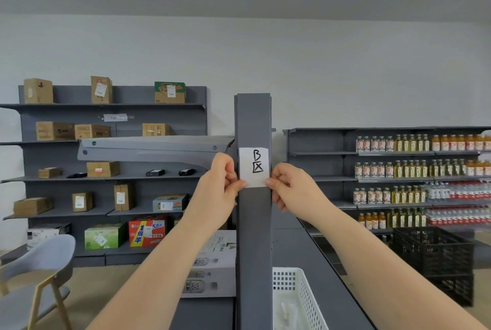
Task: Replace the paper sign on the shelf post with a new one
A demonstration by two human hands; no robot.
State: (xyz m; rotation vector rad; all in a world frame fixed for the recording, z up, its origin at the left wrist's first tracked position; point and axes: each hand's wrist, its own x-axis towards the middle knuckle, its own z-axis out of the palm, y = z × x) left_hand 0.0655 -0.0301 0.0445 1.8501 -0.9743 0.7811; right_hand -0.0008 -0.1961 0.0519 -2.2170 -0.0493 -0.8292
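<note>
A tall grey shelf post [253, 236] stands upright in front of me. A small white paper sign [254, 167] with black handwriting lies flat against the post's front face, near its upper part. My left hand [221, 183] pinches the sign's lower left corner, fingers curled by the post's left edge. My right hand [288, 183] pinches the lower right corner from the other side. Both forearms reach up from the bottom of the view.
A white perforated basket [305, 295] sits on the grey shelf right of the post. A grey shelf bracket [154, 149] juts left from the post. Beyond are box-laden shelves [106, 178], drink-bottle shelves [393, 170], black crates [435, 255] and a grey chair [39, 271].
</note>
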